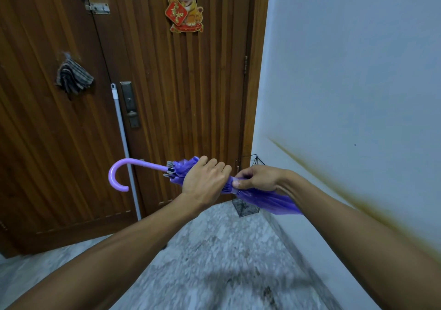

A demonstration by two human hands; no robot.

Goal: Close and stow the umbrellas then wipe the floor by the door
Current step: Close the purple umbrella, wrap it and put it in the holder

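The purple umbrella (269, 198) is folded shut and held roughly level in the air in front of the wooden door (167, 95), its hooked handle (119, 173) pointing left and its canopy end running down to the right. The left hand (205, 181) is wrapped around the gathered canopy close to the handle end, fingers curled over the top. Just beside it, the right hand (256, 178) pinches the canopy folds between thumb and fingers. Behind the umbrella, a white mop pole (123, 142) leans against the door beside the lock plate (130, 104). A striped cloth (74, 77) hangs on the door to the left, and a tiger decoration (185, 4) is stuck higher up. A wire basket (245, 207) sits on the marble floor (214, 262) in the corner by the white wall (358, 71).
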